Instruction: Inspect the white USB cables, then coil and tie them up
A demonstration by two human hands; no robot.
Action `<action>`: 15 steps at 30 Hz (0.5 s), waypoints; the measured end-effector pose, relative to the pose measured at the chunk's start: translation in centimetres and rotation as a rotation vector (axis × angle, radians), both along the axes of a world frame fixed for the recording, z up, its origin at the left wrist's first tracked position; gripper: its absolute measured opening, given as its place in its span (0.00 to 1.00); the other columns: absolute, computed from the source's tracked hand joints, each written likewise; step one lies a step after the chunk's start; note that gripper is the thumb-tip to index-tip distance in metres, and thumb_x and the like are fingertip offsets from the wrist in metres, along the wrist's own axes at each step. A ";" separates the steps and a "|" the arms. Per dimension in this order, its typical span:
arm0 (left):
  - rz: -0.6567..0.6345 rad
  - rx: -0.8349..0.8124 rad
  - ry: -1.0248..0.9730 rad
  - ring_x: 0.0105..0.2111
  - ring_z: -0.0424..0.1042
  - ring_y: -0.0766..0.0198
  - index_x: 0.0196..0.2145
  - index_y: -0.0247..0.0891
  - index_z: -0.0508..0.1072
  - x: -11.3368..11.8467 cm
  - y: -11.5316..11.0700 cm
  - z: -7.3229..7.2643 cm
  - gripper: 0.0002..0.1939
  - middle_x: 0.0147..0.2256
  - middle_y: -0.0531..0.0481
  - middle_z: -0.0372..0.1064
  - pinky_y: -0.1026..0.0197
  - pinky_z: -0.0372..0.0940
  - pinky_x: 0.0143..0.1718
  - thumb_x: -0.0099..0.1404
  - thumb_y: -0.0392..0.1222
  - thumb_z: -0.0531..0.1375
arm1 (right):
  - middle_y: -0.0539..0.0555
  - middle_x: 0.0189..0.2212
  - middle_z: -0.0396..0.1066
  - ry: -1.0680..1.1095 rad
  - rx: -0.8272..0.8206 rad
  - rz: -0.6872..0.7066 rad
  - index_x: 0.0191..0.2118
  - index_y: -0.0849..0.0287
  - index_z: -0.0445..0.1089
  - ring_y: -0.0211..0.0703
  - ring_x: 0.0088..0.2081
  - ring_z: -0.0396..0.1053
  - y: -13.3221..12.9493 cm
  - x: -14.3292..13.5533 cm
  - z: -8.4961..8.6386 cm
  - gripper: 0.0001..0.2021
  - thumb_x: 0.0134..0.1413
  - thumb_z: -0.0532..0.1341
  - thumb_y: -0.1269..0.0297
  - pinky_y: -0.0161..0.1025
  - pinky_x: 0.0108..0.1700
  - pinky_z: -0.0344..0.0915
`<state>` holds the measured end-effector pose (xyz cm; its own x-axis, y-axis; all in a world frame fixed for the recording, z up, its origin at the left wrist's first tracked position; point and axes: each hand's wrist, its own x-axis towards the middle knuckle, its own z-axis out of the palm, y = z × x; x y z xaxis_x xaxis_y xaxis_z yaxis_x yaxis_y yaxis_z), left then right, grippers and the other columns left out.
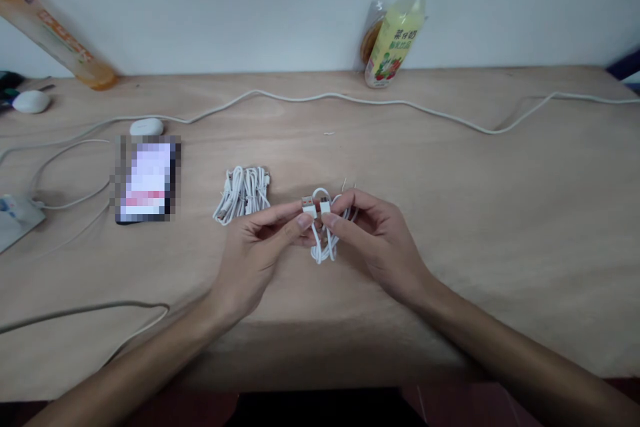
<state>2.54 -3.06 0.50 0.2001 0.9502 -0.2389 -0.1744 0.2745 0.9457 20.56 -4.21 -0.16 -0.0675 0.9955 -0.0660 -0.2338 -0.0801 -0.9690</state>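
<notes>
A white USB cable (324,255) hangs in a loose coil between my two hands, above the wooden table. My left hand (260,243) pinches one plug, a USB connector (309,207), between thumb and forefinger. The other plug (325,205) is pinched by my right hand (383,240), so both ends stand side by side, metal tips pointing away from me. Part of the coil is hidden behind my right fingers. Just beyond my left hand lies a pile of bundled white cables (244,190), with several plugs showing.
A phone (147,180) lies at the left, beside a small white case (147,127). A long white cord (320,97) crosses the table (500,213). Near the wall stand a yellow drink bottle (395,40) and an orange bottle (60,33). A power strip (17,220) sits at the left edge.
</notes>
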 end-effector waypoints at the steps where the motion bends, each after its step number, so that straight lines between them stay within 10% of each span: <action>1: 0.004 -0.006 0.002 0.38 0.84 0.59 0.46 0.47 0.90 0.0 0.0 0.0 0.13 0.47 0.46 0.88 0.57 0.81 0.45 0.64 0.48 0.77 | 0.48 0.29 0.75 -0.005 -0.003 0.001 0.31 0.54 0.76 0.40 0.32 0.70 0.0 0.0 0.0 0.11 0.58 0.74 0.57 0.39 0.36 0.70; 15: -0.004 -0.005 -0.045 0.43 0.87 0.55 0.47 0.47 0.90 0.2 0.0 0.0 0.12 0.48 0.47 0.88 0.55 0.82 0.48 0.66 0.46 0.76 | 0.49 0.29 0.75 -0.056 0.018 -0.008 0.30 0.54 0.73 0.41 0.32 0.70 0.0 -0.1 0.1 0.13 0.59 0.74 0.56 0.40 0.36 0.70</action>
<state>2.72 -3.07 0.50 0.2145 0.9481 -0.2345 -0.2158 0.2802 0.9354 20.51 -4.23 -0.05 -0.0560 0.9971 -0.0519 -0.1798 -0.0612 -0.9818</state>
